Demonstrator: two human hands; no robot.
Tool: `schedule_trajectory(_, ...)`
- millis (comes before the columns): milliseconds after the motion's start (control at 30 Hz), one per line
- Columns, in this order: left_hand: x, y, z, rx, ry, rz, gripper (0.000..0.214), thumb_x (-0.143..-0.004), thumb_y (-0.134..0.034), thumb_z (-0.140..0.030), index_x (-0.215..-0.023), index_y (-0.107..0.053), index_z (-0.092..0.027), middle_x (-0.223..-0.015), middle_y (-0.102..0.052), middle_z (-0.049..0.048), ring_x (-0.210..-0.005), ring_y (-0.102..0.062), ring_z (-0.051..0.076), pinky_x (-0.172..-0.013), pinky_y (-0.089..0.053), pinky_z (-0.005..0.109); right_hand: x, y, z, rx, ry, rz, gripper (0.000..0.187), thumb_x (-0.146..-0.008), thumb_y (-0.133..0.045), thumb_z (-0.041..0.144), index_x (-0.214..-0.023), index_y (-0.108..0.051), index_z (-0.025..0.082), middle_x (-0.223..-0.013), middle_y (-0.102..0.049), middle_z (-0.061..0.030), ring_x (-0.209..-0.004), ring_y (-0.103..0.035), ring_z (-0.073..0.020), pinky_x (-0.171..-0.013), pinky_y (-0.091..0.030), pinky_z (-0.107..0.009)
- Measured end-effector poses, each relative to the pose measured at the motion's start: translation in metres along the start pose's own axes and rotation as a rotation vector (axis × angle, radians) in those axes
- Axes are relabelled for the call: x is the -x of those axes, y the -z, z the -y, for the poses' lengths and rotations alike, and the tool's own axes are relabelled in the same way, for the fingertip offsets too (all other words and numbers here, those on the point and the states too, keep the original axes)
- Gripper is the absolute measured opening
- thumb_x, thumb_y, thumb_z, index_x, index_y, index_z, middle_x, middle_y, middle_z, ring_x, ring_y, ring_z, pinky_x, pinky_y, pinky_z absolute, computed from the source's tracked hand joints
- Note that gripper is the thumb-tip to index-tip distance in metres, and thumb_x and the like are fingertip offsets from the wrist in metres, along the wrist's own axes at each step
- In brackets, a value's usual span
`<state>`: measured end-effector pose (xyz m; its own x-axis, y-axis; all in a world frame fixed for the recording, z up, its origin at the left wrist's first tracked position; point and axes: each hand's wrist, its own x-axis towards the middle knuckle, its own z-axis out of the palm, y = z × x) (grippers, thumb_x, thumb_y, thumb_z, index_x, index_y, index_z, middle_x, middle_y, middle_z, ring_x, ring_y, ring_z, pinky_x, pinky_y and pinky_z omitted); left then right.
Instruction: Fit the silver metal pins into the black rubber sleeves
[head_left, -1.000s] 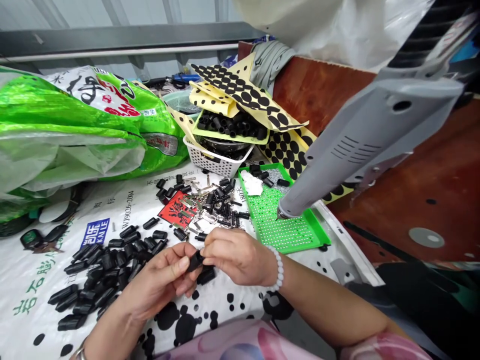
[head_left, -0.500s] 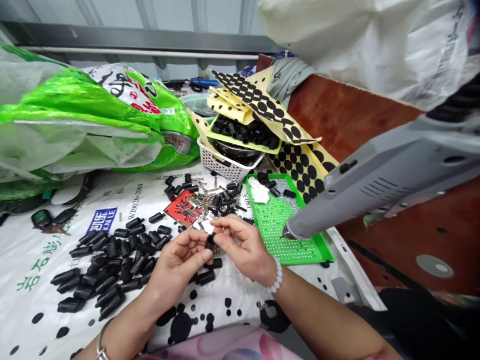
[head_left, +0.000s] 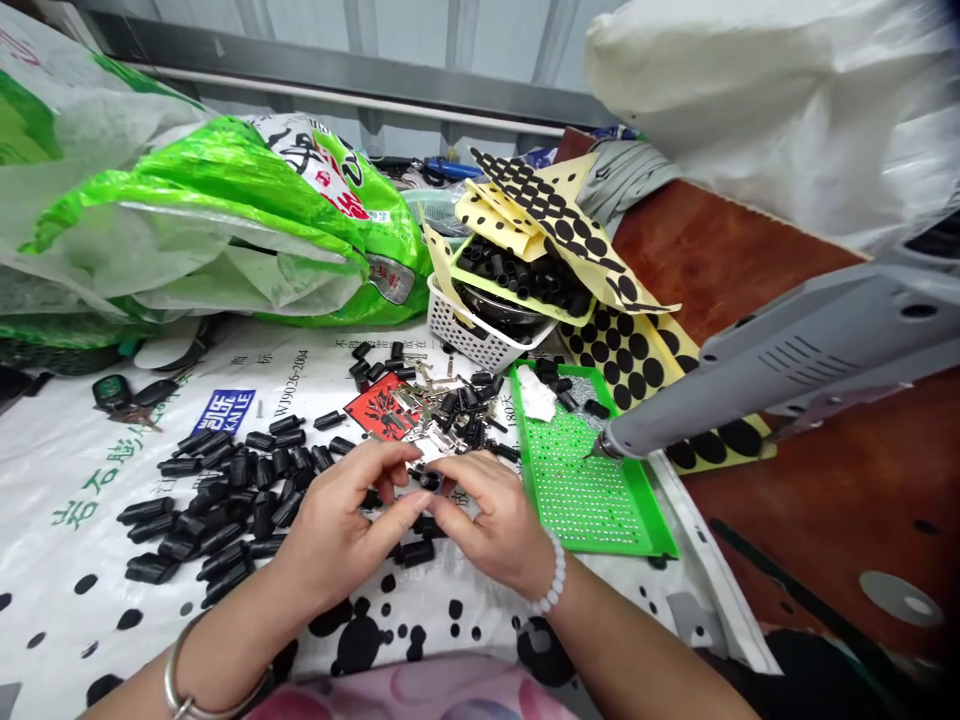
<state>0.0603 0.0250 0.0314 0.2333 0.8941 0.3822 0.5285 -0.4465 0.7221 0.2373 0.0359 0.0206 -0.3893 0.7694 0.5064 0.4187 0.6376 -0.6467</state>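
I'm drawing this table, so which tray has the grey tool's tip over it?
The bright green tray, lying low on the table. The other, pale yellow-green tray is stacked above the white basket, heaped with black pieces.

A pale ribbed wall (head_left: 412, 35) backs the white-covered table (head_left: 60, 560), reddish-brown boarding (head_left: 825, 490) at right.

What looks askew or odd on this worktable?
Dotted yellow sheets lie askew across the tray of black tubes, one jutting past its edge. Irregular black blotches on the near side of the white printed covering look odd too; spills or print, I cannot tell.
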Motion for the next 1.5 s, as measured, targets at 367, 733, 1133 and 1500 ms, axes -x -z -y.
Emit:
schedule_trajectory(367, 0.004, 0.002, 0.003, 0.096, 0.251, -0.064, 0.010, -0.075, -0.063, -0.026, -0.083, -0.066, -0.021, -0.075, -0.069, 0.0014, -0.064, -0.063, 0.014, -0.062, -0.051, 0.024, 0.002, 0.001, -0.001, 0.037, 0.028, -0.026, 0.021, -0.086, -0.048, 0.014, -0.105, -0.058, 0.013, -0.094, -0.062, -0.0106, -0.087, -0.059, -0.0191, -0.075, -0.052, -0.035)
schedule_trajectory(733, 0.002, -0.007, -0.001, 0.462, 0.495, -0.110, 0.014, -0.069, -0.069, -0.026, -0.078, -0.063, -0.018, -0.065, -0.064, -0.0008, -0.057, -0.058, 0.012, -0.057, -0.047, 0.022, 0.003, -0.007, -0.006, -0.241, -0.139, -0.070, 0.019, -0.080, -0.059, 0.015, -0.099, -0.060, 0.017, -0.086, -0.061, -0.0043, -0.074, -0.058, -0.0138, -0.068, -0.051, -0.028)
schedule_trajectory(1133, 0.001, -0.009, 0.002, 0.711, 0.553, 0.009, 0.021, -0.074, -0.065, -0.033, -0.069, -0.053, -0.017, -0.053, -0.055, -0.0048, -0.050, -0.049, 0.008, -0.052, -0.040, 0.021, 0.007, -0.006, -0.003, 0.021, 0.091, -0.115, 0.022, -0.085, -0.052, 0.013, -0.106, -0.057, 0.017, -0.093, -0.062, -0.0096, -0.088, -0.059, -0.0189, -0.074, -0.054, -0.034)
schedule_trajectory(1500, -0.001, -0.003, -0.006, 1.120, 0.943, 0.115, 0.034, -0.058, -0.078, -0.034, -0.058, -0.050, -0.015, -0.046, -0.052, -0.0058, -0.036, -0.039, 0.003, -0.040, -0.041, 0.019, 0.006, -0.005, 0.004, 0.270, 0.312, -0.088, 0.027, -0.084, -0.044, 0.005, -0.101, -0.062, 0.015, -0.086, -0.062, -0.0104, -0.078, -0.056, -0.0188, -0.067, -0.050, -0.035)
